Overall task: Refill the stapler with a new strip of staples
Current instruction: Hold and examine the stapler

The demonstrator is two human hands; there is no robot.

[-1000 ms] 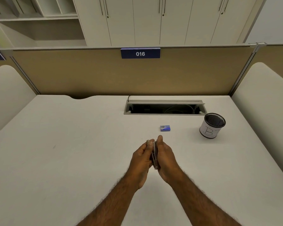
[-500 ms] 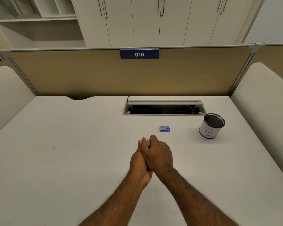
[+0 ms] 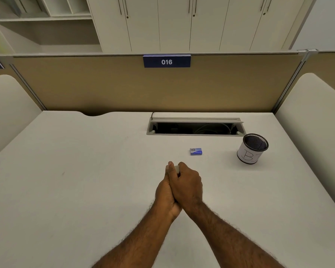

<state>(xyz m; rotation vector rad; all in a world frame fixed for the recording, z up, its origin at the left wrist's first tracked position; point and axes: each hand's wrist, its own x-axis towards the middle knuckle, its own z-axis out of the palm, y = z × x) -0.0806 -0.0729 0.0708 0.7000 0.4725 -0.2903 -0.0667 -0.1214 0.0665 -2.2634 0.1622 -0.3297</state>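
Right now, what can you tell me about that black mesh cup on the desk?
The cup is a round pen holder of black wire mesh, its lower wall wrapped in white paper with hand-drawn letters, the first like a B. It stands upright on the white desk, right of the small blue box, below the cable slot's right end. It looks empty; nothing touches it.

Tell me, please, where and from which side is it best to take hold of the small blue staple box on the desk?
Probably from above, pinching its two long sides. The staple box lies flat on the desk, long axis left-right, with bare surface all around, so nothing blocks a top-down pinch. Both the left hand and right hand are now wrapped around the stapler.
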